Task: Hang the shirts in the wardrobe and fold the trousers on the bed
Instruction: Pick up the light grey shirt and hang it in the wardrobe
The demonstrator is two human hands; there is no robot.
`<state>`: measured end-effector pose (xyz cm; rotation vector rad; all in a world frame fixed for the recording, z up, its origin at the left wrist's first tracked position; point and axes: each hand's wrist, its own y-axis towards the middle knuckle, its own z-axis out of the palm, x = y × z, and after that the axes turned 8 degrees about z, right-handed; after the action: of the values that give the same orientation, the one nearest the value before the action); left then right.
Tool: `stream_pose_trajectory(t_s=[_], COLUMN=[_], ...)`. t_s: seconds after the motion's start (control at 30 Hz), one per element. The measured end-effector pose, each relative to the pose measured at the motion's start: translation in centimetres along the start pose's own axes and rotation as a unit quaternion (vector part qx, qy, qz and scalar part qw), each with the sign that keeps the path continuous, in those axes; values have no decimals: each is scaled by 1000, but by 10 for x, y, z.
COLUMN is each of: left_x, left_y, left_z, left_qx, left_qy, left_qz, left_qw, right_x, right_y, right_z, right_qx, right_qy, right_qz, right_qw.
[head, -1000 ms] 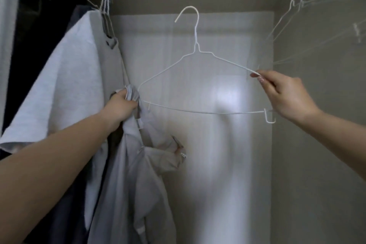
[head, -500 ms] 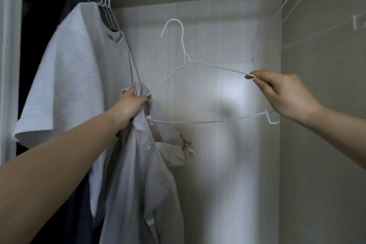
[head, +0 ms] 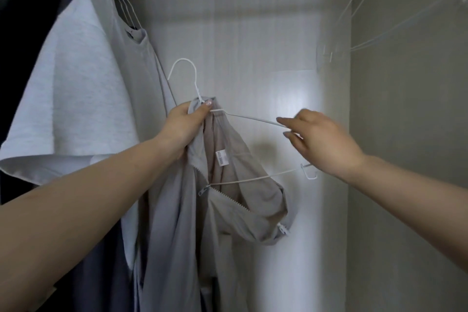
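Thin white wire hanger, triangular, small curved hook at 12 o'clock, tiny notch hook at its right corner. Light grey zip-up shirt, smooth thin woven fabric, beige inner lining, white plastic zipper teeth, small white label inside the collar. It hangs limp from frame centre down toward 6 o'clock.

Left hand grips the shirt's collar bunched together with the hanger neck, thumb curled over the wire junction, fingers wrapped behind the cloth. The hanger's left shoulder is inside the shirt; right shoulder and lower bar stick out bare toward 3 o'clock. The lower bar crosses the open zipper front.

Right hand at the hanger's right end, blurred; index finger stretched out along the upper wire, thumb under it. Cannot tell whether it pinches the wire or only touches it.

Pale heather-grey short-sleeved T-shirt, soft knit, at 10 o'clock on a white wire hanger. Dark garments at 9 o'clock. Empty thin wire hangers at 1–2 o'clock against the matte beige side wall. Glossy pale wood-grain back panel behind.

Versus half a second ago: the left hand has slid up from the hanger's left corner to its neck, the shirt now covers the left shoulder, and the right hand's pinch has loosened.
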<state>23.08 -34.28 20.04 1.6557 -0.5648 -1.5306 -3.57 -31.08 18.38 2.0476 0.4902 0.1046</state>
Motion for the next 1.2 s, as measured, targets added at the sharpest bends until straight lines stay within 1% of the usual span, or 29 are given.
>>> stream_pose_trajectory(t_s=[0.07, 0.13, 0.2, 0.23, 0.27, 0.3, 0.33, 0.4, 0.47, 0.5, 0.53, 0.57, 0.6, 0.63, 0.7, 0.77, 0.8, 0.83, 0.87, 0.9, 0.93, 1.0, 1.07, 1.13, 1.2], left_x=[4, 7, 9, 11, 12, 12, 12, 10, 9, 8, 8, 8, 7, 7, 5, 3, 3, 4, 5, 8, 12, 21, 30, 40, 48], left_y=[0, 0, 0, 0, 0, 1, 1, 2, 2, 2, 1, 2, 2, 2, 3, 3, 1, -1, -2, -4, -5, -7, -9, -10, -11], left_z=[0, 0, -2, -3, -4, -5, -5, -3, -1, 0, 1, 1, 1, 1, -1, -4, -6, -9, -13, -17, -22, -34, -47, -57, -65], left_qx=[-9, -16, -20, -22, -26, -32, -39, -46, -43, -40, -39, -38, -37, -36, -39, -45, -45, -41, -36, -32, -33, -44, -36, -7, 17], left_qy=[0, -3, 7, 16, 21, 23, 24, 32, 30, 23, 17, 15, 15, 14, 13, 15, 18, 25, 40, 60, 80, 120, 184, 228, 258], left_qz=[-12, -24, -27, -26, -26, -25, -26, -25, -23, -20, -17, -14, -12, -11, -8, 1, 6, 11, 15, 18, 18, 26, 42, 48, 43], left_qw=[1000, 1000, 999, 999, 999, 999, 999, 998, 998, 999, 999, 999, 999, 999, 999, 999, 999, 999, 998, 998, 996, 991, 981, 972, 965], right_x=[6, 20, 34, 40, 47, 54, 61, 73, 84, 89, 94, 97, 101, 103, 105, 104, 101, 98, 93, 90, 85, 74, 60, 45, 32], right_y=[-3, -10, -21, -29, -36, -43, -49, -54, -56, -56, -56, -55, -55, -55, -56, -61, -63, -66, -68, -69, -70, -70, -69, -68, -67], right_z=[-1, -1, 7, 13, 18, 24, 30, 45, 60, 66, 70, 73, 76, 78, 79, 77, 78, 77, 77, 74, 73, 69, 65, 59, 54], right_qx=[-66, -104, -98, -78, -42, 6, 51, 140, 223, 251, 263, 285, 324, 359, 436, 524, 546, 559, 576, 576, 563, 519, 476, 439, 406], right_qy=[-90, -105, -91, -90, -103, -120, -137, -112, -4, 74, 158, 245, 319, 360, 375, 375, 368, 357, 328, 303, 268, 193, 143, 104, 92], right_qz=[-119, -244, -351, -382, -395, -388, -361, -281, -177, -124, -78, -31, 8, 29, 35, 49, 49, 33, 32, 28, 17, -3, -25, -58, -78], right_qw=[987, 958, 927, 916, 912, 914, 921, 943, 959, 957, 948, 926, 891, 861, 817, 763, 751, 748, 748, 759, 782, 832, 867, 891, 906])
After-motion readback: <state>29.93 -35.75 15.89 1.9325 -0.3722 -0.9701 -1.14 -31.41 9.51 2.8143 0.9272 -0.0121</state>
